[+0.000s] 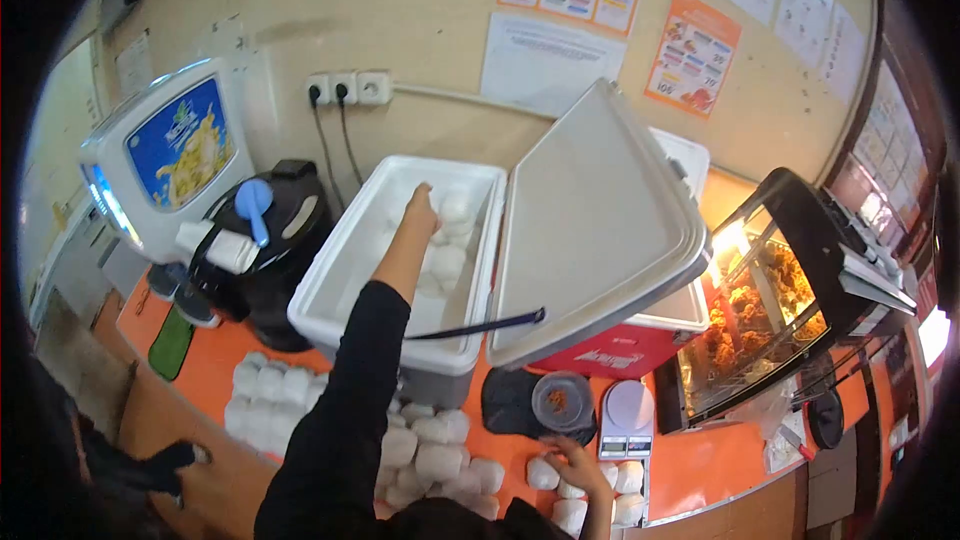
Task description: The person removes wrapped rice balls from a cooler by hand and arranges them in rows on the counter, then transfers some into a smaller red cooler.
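Note:
My left hand [422, 208] reaches deep into an open white-lined cooler box [330, 290], next to white wrapped bundles [455, 205] stacked inside. Its fingers point down and are mostly hidden behind the back of the hand. On the orange counter, my right hand [572, 467] hovers with fingers spread over a small group of white bundles [570, 515], close to the front of a digital kitchen scale [628, 408]. More white bundles [437, 460] lie piled below my left arm, and others stand in rows [270, 390] to its left.
The cooler's lid [590, 230] leans open over a red cooler [610, 348]. A bowl with brown bits [563, 400] sits by the scale. A lit display case [760, 310] of fried food stands right, a black cooker [275, 260] with a blue scoop [255, 205] left.

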